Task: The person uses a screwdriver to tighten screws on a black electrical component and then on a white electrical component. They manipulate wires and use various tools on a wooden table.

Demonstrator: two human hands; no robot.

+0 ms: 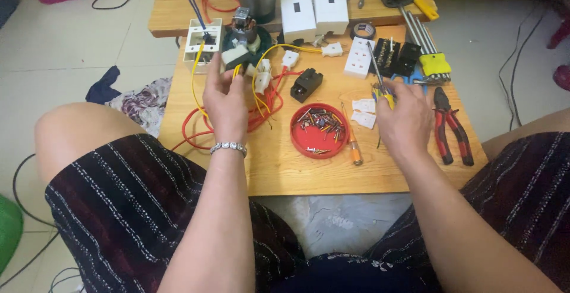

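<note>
Two hands over my low wooden table [279, 174] | left hand [224, 100] clamped on white connector block [234, 54], lifted to steady its yellow wires [196, 85] | right hand [404, 118] closed around screwdriver [377, 76], tip raised clear | red screw lid [319, 131] lies between them, within reach.

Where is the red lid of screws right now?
The red lid sits mid-table between the left hand and right hand, just left of the orange screwdriver.
</note>
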